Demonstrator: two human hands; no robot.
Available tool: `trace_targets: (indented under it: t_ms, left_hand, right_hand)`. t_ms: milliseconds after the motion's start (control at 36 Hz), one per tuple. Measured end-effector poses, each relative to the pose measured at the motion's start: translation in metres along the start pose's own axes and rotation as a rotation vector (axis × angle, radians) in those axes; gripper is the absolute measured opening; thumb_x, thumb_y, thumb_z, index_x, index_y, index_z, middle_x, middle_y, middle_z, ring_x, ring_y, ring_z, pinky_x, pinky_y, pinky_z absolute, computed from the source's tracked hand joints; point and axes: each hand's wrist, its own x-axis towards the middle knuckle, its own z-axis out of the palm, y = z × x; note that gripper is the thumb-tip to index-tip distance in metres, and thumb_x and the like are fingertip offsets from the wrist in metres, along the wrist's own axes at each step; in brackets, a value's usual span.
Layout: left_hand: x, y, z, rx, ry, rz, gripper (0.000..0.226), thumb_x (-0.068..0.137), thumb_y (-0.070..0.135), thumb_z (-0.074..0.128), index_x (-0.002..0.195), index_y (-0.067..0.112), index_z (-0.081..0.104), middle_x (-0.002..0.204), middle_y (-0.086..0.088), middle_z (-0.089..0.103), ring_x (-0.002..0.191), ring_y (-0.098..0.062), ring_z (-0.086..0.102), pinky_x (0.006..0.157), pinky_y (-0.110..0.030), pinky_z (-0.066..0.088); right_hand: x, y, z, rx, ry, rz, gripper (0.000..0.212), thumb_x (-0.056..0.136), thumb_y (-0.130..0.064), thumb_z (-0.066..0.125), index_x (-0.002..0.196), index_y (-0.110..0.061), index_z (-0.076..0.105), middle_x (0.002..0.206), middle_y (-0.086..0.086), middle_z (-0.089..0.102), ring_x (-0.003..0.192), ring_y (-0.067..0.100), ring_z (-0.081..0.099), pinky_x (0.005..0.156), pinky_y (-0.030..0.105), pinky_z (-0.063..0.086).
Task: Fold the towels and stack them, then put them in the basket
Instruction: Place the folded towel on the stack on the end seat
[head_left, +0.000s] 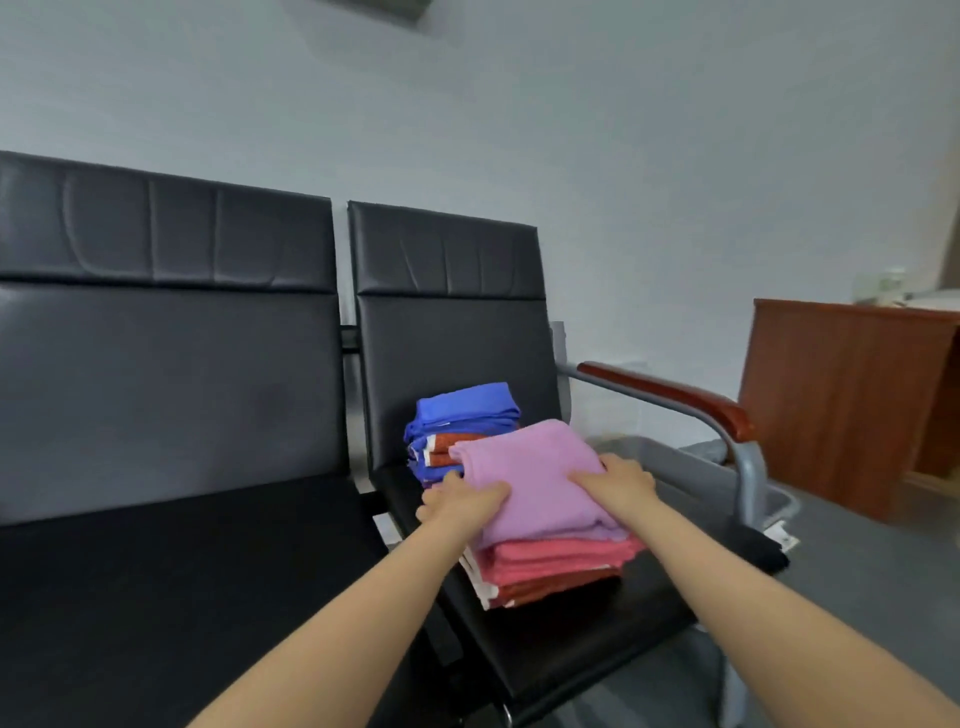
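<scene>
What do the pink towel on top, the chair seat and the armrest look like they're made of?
Pink towel: soft matte fabric, likely terry or microfibre, given its fuzzy surface. Chair seat: smooth black leather or imitation, with a faint sheen. Armrest: glossy reddish-brown wood, or a lookalike, on a grey metal-looking tube.

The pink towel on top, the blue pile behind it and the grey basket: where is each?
pink towel (535, 478): head view, its flat top face.
blue pile (465, 408): head view, top towel.
grey basket (670, 467): head view, near wall beyond the chair.
</scene>
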Motion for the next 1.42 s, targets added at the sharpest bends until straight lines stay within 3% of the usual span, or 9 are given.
trace_targets:
  t_ms: [111,250,333,444,583,722,972,1139,1417]
  left_hand:
    - [0.023,-0.025,0.010,-0.408,-0.209,-0.070,0.128,0.044,0.076,0.075,0.149,0.022,0.025,0.144,-0.008,0.044,0.129,-0.031,0.046,0.109,-0.050,0.037]
    - [0.020,-0.040,0.023,-0.626,-0.453,-0.040,0.080,0.057,0.064,0.078,0.123,0.022,0.058,0.105,-0.007,0.073,0.097,-0.028,0.070,0.090,-0.046,0.055]
    - [0.012,-0.036,0.034,-0.626,-0.443,0.035,0.063,0.070,0.057,0.073,0.121,0.024,0.059,0.100,-0.004,0.075,0.091,-0.025,0.071,0.079,-0.037,0.057]
    - [0.001,-0.026,0.047,-0.488,-0.453,0.112,0.083,0.054,0.066,0.069,0.128,0.029,0.053,0.110,-0.005,0.071,0.100,-0.031,0.068,0.081,-0.040,0.056]
    - [-0.003,-0.004,0.066,-0.468,-0.492,0.097,0.089,0.039,0.067,0.070,0.116,0.024,0.060,0.108,-0.013,0.071,0.100,-0.031,0.068,0.091,-0.046,0.053]
    - [0.005,0.023,0.101,-0.563,-0.530,0.076,0.057,0.077,0.047,0.073,0.124,0.016,0.061,0.108,-0.014,0.071,0.093,-0.029,0.067,0.076,-0.032,0.056]
    - [0.063,0.060,0.121,-0.737,-0.562,0.060,0.043,0.088,0.044,0.061,0.116,0.013,0.067,0.098,-0.014,0.073,0.079,-0.026,0.070,0.071,-0.033,0.057]
    - [0.091,0.051,0.131,-0.513,-0.531,0.051,0.057,0.079,0.068,0.058,0.119,0.026,0.056,0.119,-0.002,0.062,0.114,-0.022,0.054,0.102,-0.046,0.038]
    - [0.158,0.053,0.144,-0.618,-0.342,0.032,0.064,0.088,0.049,0.061,0.136,0.009,0.048,0.133,-0.011,0.055,0.116,-0.027,0.055,0.085,-0.034,0.051]
  right_hand:
    - [0.001,0.021,0.001,0.529,-0.225,0.076,0.098,0.068,-0.066,0.073,0.143,-0.010,0.042,0.136,0.011,0.055,0.113,0.027,0.059,0.094,0.037,0.049]
    - [-0.014,0.052,0.000,0.782,-0.475,0.181,0.072,0.056,-0.063,0.075,0.114,-0.022,0.063,0.098,0.006,0.075,0.088,0.023,0.069,0.076,0.039,0.057]
    - [-0.023,0.065,0.004,0.906,-0.453,0.174,0.058,0.062,-0.052,0.073,0.110,-0.021,0.066,0.090,0.005,0.075,0.082,0.022,0.068,0.073,0.037,0.057]
    - [-0.035,0.084,0.004,0.960,-0.355,0.219,0.022,0.090,-0.040,0.059,0.096,-0.022,0.067,0.070,0.001,0.071,0.067,0.015,0.061,0.062,0.026,0.050]
    - [-0.046,0.106,-0.001,1.011,-0.224,0.261,0.025,0.087,-0.040,0.063,0.094,-0.017,0.069,0.080,0.008,0.069,0.070,0.020,0.063,0.065,0.027,0.048]
    - [-0.037,0.124,-0.017,1.004,-0.060,0.325,0.039,0.074,-0.046,0.069,0.092,-0.012,0.068,0.066,0.007,0.066,0.048,0.015,0.059,0.042,0.018,0.043]
    - [0.029,0.124,-0.010,1.063,0.201,0.478,0.083,0.061,-0.042,0.074,0.131,-0.002,0.054,0.117,0.017,0.065,0.100,0.034,0.065,0.092,0.045,0.053]
    - [0.093,0.109,-0.003,0.956,0.233,0.460,0.071,0.069,-0.034,0.069,0.127,0.003,0.055,0.114,0.018,0.064,0.100,0.036,0.064,0.093,0.046,0.053]
    - [0.175,0.083,0.029,1.042,0.208,0.369,0.068,0.073,-0.044,0.076,0.125,-0.006,0.057,0.112,0.010,0.065,0.096,0.028,0.064,0.091,0.039,0.054]
